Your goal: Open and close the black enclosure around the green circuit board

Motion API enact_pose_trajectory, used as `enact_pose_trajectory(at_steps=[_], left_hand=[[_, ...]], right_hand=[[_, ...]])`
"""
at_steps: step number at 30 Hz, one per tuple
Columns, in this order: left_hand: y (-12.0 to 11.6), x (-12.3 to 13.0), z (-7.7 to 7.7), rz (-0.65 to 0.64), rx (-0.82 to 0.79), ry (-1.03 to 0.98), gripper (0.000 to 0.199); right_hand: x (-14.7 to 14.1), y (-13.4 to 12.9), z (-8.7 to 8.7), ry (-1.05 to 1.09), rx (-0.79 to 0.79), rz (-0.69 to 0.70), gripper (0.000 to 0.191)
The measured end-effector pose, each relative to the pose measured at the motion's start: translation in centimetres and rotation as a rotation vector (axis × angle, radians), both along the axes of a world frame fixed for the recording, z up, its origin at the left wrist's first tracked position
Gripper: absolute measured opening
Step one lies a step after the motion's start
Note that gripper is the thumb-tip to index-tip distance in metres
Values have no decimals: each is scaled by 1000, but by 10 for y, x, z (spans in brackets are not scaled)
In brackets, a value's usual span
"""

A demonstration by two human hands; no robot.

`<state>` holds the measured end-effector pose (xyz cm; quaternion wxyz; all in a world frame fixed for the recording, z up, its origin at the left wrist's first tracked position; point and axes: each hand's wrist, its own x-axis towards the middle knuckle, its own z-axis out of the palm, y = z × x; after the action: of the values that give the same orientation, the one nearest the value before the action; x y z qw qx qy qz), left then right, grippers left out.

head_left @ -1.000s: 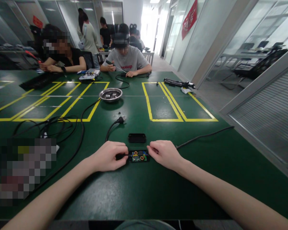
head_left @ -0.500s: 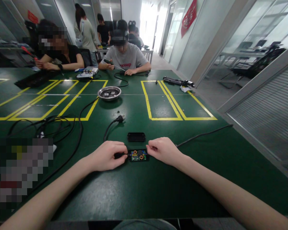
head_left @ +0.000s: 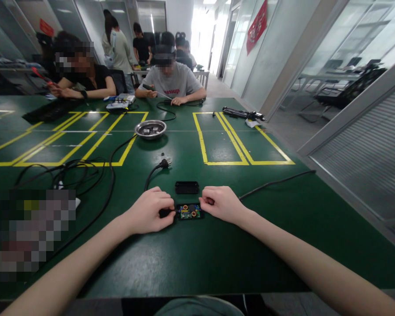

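Note:
On the green table in front of me lies an opened black housing (head_left: 202, 216) with a circuit board (head_left: 189, 211) in it, two copper coils and coloured wires showing. My left hand (head_left: 153, 210) is closed in a pinch on the black power cord at the left end of the housing; the cord's plug (head_left: 165, 163) lies farther off. At the right end, my right hand (head_left: 221, 204) pinches the other cable (head_left: 273, 183), which runs out to the right; the fingers hide the exact grip. Just beyond the board rests the black cover (head_left: 187, 188), hollow side up.
A metal bowl (head_left: 150, 130) holds several metal parts. Coiled black cables (head_left: 72, 171) and a blurred-out object (head_left: 36, 232) lie left. Two people sit across the table, one (head_left: 171, 77) working with a screwdriver. A black tool-like object (head_left: 242, 113) lies at the far right.
The view has shifted slightly. Both hands keep their pinch at the housing's ends, and the housing and cover stay in place.

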<state>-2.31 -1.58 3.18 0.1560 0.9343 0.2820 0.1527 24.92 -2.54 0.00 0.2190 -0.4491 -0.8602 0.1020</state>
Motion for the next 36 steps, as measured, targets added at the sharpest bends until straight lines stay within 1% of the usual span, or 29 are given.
enact_pose_trajectory(at_steps=[2, 3, 5, 7, 9, 12, 15, 19, 21, 23, 27, 31, 33, 36], left_hand=[[2, 2, -2, 36, 23, -36, 16], [3, 4, -3, 83, 39, -55, 17], [7, 7, -7, 232, 75, -97, 17], [10, 10, -13, 395, 81, -143, 20], [13, 12, -19, 465, 13, -189, 27], [15, 14, -24, 483, -125, -235, 25], [15, 13, -24, 479, -266, -321, 23], [12, 11, -20, 470, -413, -429, 25], [11, 11, -18, 460, -437, -449, 25], [9, 10, -16, 445, -430, -447, 24], [6, 9, -12, 407, -412, -420, 21], [5, 8, -12, 383, -477, -395, 22], [5, 8, -13, 382, -489, -396, 20], [6, 8, -13, 385, -483, -412, 18]], right_hand=[[0, 0, 0, 75, 5, -25, 20], [0, 0, 0, 116, 9, -54, 16], [0, 2, -1, 165, 11, -135, 14], [-1, 6, -3, 164, -9, -202, 18], [-2, 9, -4, 160, -56, -216, 18], [-3, 12, -6, 250, -136, -194, 13], [-2, 11, -7, 431, -237, -191, 12], [-1, 8, -9, 646, -375, -161, 18], [0, 7, -9, 710, -423, -137, 25], [2, 6, -9, 723, -443, -112, 28], [4, 3, -5, 717, -445, -72, 28], [4, 0, -1, 745, -483, -46, 23], [4, 0, -1, 765, -493, -46, 21], [5, 0, -2, 780, -531, -65, 24]])
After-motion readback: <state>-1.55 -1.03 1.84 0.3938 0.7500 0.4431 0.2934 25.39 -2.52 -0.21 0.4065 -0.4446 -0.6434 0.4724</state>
